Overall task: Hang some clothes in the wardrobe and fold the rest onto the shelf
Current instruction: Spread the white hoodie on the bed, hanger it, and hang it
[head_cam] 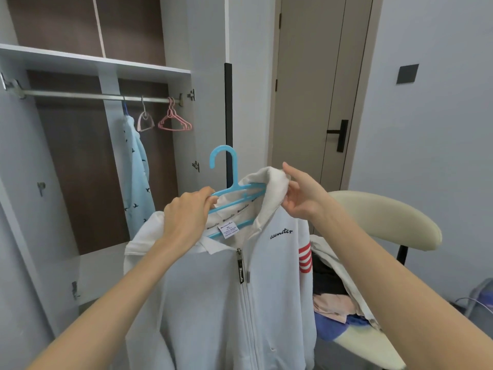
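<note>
The left hand (186, 213) has its fingers (209, 194) curled round one arm of the blue hanger (235, 172), gathering the shoulder cloth with it. The right hand (302, 198) pinches the turned-up collar (274, 188) of the white jacket (213, 303) between thumb and fingertips. The jacket hangs in front of the chest, zipped, held out before the open wardrobe.

The step looks like seating the collar side over the hanger's far arm. Draw the collar outward and down until the seam sits on the arm, and keep the left grip firm so the hanger stays level. Whether that arm is already inside the shoulder is hard to tell, since the collar covers it.

Next comes the rail (80, 95): it has bare room left of the pale blue garment (136, 169), while the pink hangers (174, 120) crowd the right end. Lift the hook clear of the shelf edge (93, 62) above and mind the dark strip (228, 102) directly behind the hook. More clothes (330, 303) wait on the chair (386, 217) at the right.
</note>
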